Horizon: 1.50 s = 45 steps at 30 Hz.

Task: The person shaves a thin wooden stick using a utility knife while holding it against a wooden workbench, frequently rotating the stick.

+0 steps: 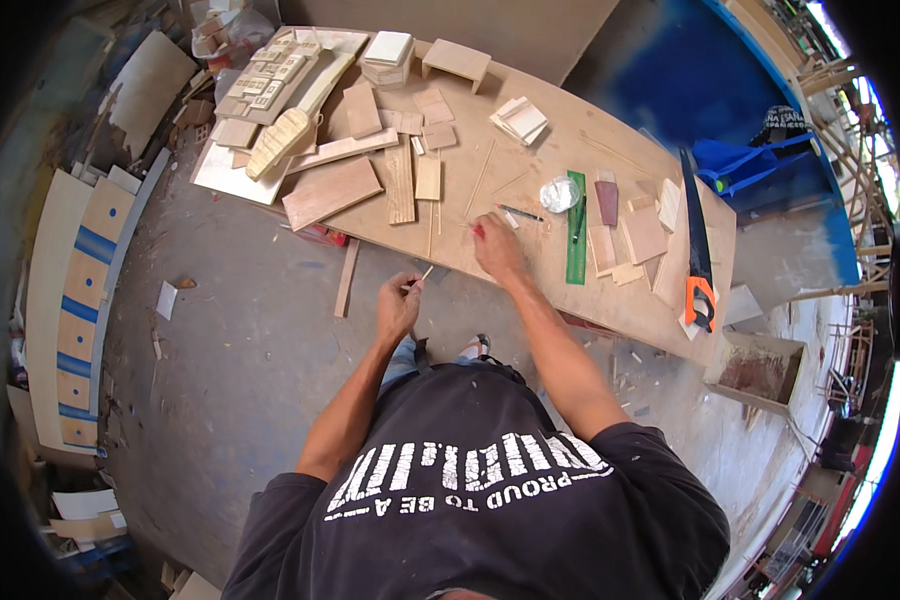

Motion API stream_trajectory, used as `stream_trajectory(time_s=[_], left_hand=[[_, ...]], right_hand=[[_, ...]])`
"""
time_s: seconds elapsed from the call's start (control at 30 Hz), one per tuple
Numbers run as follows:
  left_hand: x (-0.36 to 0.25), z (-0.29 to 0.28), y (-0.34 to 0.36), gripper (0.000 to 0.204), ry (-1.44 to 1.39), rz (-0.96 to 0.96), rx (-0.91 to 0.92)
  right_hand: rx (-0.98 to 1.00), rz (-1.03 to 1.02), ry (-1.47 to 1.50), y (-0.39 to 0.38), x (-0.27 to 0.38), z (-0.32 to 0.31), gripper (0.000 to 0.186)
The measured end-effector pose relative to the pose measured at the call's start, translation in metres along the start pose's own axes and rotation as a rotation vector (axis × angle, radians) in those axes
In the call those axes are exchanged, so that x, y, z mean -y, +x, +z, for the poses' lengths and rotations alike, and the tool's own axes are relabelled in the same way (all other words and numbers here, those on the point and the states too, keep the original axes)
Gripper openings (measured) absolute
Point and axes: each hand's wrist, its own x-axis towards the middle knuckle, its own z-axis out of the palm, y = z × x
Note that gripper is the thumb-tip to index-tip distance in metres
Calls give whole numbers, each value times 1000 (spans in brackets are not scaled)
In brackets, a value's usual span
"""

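Note:
My left hand (399, 305) is closed just off the table's front edge, pinching a short thin wooden stick (427, 272) that points up and to the right. At the front of the table, my right hand (498, 250) has its fingers curled round a small red thing (479, 231), mostly hidden, so its kind does not show. Just beyond that hand lies a dark pencil (521, 213). Close by on the right are a small round container of white stuff (559, 194) and a green ruler (576, 255). Thin wood strips (480, 178) lie beyond my right hand.
The wooden table (530, 85) bears wood blocks and boards (332, 193) at left, beside a wooden model (280, 80). Small blocks (642, 233) and an orange-handled handsaw (700, 300) lie at right. An open box (760, 368) stands past the table's right end.

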Motion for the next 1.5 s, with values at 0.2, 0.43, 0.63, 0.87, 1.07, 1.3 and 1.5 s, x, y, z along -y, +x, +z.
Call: stream_trajectory(time_s=[0.2, 0.43, 0.63, 0.87, 1.07, 1.3, 1.5], left_hand=[[-13, 28, 16, 12, 298, 342, 127], [-40, 60, 27, 10, 508, 683, 225], [-35, 80, 41, 10, 601, 811, 194], [-20, 90, 50, 11, 513, 733, 191], [-19, 91, 57, 10, 490, 694, 241], [-26, 95, 48, 11, 492, 874, 215], [-45, 128, 1, 12, -492, -179, 336]], right_hand=[[71, 92, -82, -44, -20, -42, 12], [36, 34, 12, -57, -25, -43, 16], [-101, 227, 208, -71, -40, -62, 17], [-74, 300, 163, -85, -50, -58, 20], [-84, 321, 192, -80, -48, -42, 21], [-163, 369, 97, -91, -33, -37, 21], [-116, 631, 697, -127, -3, -30, 30]])
